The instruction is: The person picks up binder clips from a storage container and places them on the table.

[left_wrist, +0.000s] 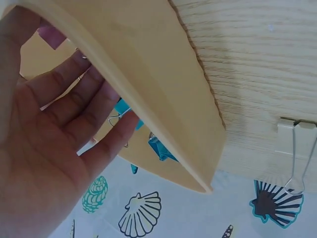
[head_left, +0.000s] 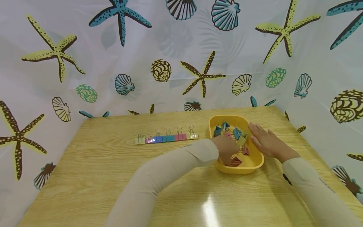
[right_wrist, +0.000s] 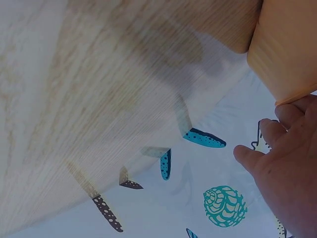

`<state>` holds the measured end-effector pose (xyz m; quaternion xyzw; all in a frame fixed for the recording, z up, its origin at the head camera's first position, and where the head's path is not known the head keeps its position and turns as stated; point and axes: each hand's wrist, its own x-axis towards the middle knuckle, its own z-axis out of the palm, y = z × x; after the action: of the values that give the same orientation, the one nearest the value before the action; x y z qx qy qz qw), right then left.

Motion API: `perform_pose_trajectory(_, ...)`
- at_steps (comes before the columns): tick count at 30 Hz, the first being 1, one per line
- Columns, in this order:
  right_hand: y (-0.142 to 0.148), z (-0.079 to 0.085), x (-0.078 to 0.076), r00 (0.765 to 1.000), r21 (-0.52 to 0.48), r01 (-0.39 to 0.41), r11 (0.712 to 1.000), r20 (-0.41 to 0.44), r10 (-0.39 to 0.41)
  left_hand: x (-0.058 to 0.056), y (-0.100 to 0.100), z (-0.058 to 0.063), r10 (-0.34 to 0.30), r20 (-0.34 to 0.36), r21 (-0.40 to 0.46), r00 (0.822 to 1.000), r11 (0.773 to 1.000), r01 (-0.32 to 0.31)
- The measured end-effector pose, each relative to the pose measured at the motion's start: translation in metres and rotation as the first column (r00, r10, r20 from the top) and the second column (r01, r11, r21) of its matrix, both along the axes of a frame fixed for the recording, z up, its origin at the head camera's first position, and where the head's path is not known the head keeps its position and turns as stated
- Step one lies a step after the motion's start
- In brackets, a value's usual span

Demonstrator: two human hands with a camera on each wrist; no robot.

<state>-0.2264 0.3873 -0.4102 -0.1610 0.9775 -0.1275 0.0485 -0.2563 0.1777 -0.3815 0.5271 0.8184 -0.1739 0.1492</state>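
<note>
A yellow plastic bin (head_left: 227, 171) holds several binder clips in blue, pink, red and yellow. My left hand (head_left: 227, 149) reaches down inside it, beside a red binder clip (head_left: 236, 161). In the left wrist view, thumb and fingers (left_wrist: 54, 84) stand apart, loosely bent behind the bin's rim. A pink clip (left_wrist: 51, 36) shows between them, with teal clips (left_wrist: 161, 148) beyond. My right hand (head_left: 266, 142) rests against the bin's right rim, fingers extended; in the right wrist view its fingertips touch the bin wall (right_wrist: 287, 49).
Left of the bin, a row of binder clips (head_left: 167, 138) stands side by side on the wooden table (head_left: 107, 170), wire handles up. A white cloth with starfish and shells (head_left: 170, 37) hangs behind the table and along its sides.
</note>
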Motion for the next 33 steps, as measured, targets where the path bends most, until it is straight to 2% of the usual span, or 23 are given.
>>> perform_pose_trajectory(5, -0.001, 0.0, 0.0, 1.0, 0.0, 0.004, 1.0, 0.0, -0.004, -0.004, -0.006, 0.0, 0.003, 0.052, 0.082, 0.999, 0.997, -0.007)
perform_pose_trajectory(9, -0.002, 0.0, 0.0, 1.0, -0.002, 0.004, 1.0, 0.003, -0.004, -0.003, -0.012, 0.006, 0.002, 0.069, 0.128, 0.998, 0.992, -0.011)
perform_pose_trajectory(13, -0.002, -0.001, 0.0, 1.0, -0.004, 0.0, 1.0, 0.005, 0.0, -0.002, -0.019, 0.011, -0.046, 0.069, 0.236, 0.997, 0.971, 0.029)
perform_pose_trajectory(15, -0.002, 0.0, 0.0, 1.0, -0.007, -0.002, 1.0, 0.009, 0.002, -0.002, -0.023, 0.013, -0.079, 0.052, 0.307, 0.995, 0.95, 0.06)
perform_pose_trajectory(18, -0.002, 0.001, 0.001, 1.0, -0.011, -0.002, 1.0, 0.018, 0.002, -0.002, -0.03, 0.017, -0.095, 0.027, 0.399, 0.995, 0.914, 0.077)
perform_pose_trajectory(22, -0.002, 0.002, 0.0, 1.0, -0.009, 0.004, 1.0, 0.014, -0.004, -0.003, -0.041, 0.024, -0.068, 0.013, 0.489, 0.998, 0.871, 0.053)
perform_pose_trajectory(27, -0.003, 0.0, 0.0, 1.0, -0.015, 0.002, 1.0, 0.002, -0.002, -0.004, -0.062, 0.03, -0.01, 0.079, 0.61, 0.997, 0.792, -0.04)
perform_pose_trajectory(33, -0.003, 0.001, 0.001, 1.0, -0.013, -0.002, 1.0, -0.001, 0.002, -0.008, -0.091, 0.03, 0.033, 0.174, 0.712, 0.984, 0.686, -0.15)
